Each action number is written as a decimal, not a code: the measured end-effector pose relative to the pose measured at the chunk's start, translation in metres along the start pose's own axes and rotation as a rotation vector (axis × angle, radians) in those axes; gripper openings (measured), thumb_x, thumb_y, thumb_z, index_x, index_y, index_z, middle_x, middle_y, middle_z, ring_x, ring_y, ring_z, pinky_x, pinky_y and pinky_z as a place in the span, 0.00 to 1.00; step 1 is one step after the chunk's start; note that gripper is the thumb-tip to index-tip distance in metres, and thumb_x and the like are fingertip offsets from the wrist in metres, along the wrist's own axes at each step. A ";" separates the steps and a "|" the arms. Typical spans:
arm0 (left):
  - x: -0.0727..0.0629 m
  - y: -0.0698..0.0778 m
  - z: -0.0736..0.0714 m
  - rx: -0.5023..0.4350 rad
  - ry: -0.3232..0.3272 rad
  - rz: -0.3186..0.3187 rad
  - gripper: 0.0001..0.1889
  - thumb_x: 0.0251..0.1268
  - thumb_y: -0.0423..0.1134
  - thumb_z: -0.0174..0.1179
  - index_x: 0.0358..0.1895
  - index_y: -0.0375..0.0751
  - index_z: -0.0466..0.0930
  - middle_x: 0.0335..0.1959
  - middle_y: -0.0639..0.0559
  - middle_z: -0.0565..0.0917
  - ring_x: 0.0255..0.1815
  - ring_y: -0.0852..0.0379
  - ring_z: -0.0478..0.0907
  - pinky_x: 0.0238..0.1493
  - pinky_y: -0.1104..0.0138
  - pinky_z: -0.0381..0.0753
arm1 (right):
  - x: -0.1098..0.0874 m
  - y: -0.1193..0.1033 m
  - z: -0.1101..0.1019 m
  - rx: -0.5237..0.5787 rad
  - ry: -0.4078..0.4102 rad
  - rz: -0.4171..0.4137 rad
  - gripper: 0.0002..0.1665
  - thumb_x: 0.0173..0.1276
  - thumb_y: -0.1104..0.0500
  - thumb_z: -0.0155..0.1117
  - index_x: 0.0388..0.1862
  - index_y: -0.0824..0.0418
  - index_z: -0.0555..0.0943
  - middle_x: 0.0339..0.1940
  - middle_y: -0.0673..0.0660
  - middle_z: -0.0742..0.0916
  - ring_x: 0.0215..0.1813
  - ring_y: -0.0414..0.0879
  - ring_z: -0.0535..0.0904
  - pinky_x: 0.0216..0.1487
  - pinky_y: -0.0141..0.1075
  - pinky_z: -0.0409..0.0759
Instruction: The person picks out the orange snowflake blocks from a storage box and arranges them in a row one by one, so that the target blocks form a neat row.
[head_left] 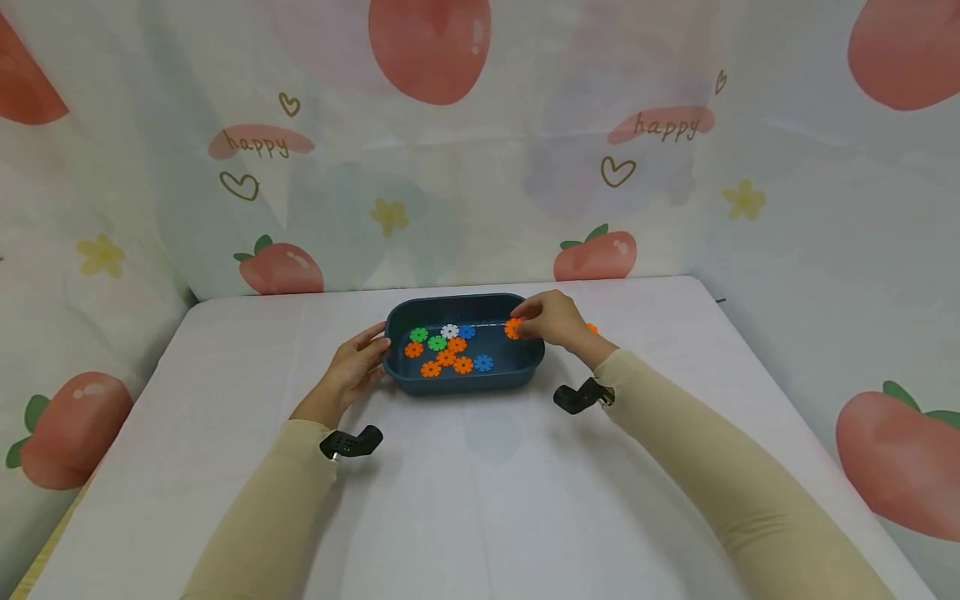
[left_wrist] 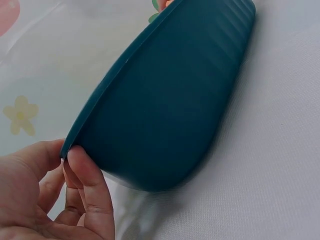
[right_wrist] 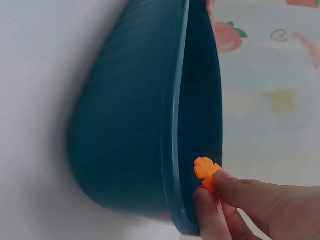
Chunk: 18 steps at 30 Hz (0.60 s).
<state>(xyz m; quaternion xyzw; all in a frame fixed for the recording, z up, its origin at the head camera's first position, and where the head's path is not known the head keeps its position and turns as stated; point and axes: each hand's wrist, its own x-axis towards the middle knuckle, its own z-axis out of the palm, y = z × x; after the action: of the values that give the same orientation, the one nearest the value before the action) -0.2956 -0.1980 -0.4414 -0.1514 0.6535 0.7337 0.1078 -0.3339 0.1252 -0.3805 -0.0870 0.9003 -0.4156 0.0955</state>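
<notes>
A dark teal oblong basin stands on the table with several flower-shaped plastic pieces inside: orange, green, blue and white. My left hand pinches the basin's left rim between thumb and fingers, which shows closely in the left wrist view. Over the right end of the basin, my right hand pinches an orange flower-shaped piece between thumb and finger, just inside the rim in the right wrist view.
Another orange piece lies on the white-covered table to the right, mostly hidden behind the right wrist. A patterned cloth backdrop rises behind the table and along both sides.
</notes>
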 end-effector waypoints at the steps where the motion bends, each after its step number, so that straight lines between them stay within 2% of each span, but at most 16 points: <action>1: 0.000 0.000 0.000 -0.001 -0.001 0.001 0.27 0.76 0.38 0.53 0.75 0.52 0.63 0.69 0.44 0.68 0.52 0.54 0.72 0.39 0.75 0.77 | -0.001 0.001 -0.001 0.005 0.003 0.000 0.15 0.66 0.67 0.66 0.52 0.68 0.83 0.48 0.66 0.86 0.44 0.53 0.87 0.49 0.41 0.84; 9: -0.001 0.000 0.000 0.003 0.003 0.007 0.27 0.76 0.39 0.53 0.75 0.53 0.63 0.68 0.44 0.69 0.51 0.56 0.74 0.38 0.75 0.78 | -0.004 0.013 -0.014 0.060 0.023 0.024 0.17 0.66 0.66 0.67 0.54 0.69 0.82 0.49 0.67 0.84 0.43 0.53 0.87 0.50 0.43 0.84; 18: 0.000 0.000 0.000 -0.007 0.007 -0.001 0.27 0.75 0.39 0.54 0.75 0.53 0.64 0.68 0.45 0.70 0.49 0.56 0.74 0.38 0.75 0.78 | -0.007 0.026 -0.028 0.067 0.038 0.063 0.19 0.68 0.62 0.66 0.57 0.66 0.81 0.50 0.66 0.85 0.44 0.54 0.87 0.50 0.43 0.84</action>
<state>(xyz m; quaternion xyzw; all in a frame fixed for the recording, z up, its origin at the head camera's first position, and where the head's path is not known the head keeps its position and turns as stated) -0.2961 -0.1979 -0.4412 -0.1547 0.6511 0.7355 0.1055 -0.3355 0.1635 -0.3820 -0.0472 0.8898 -0.4441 0.0942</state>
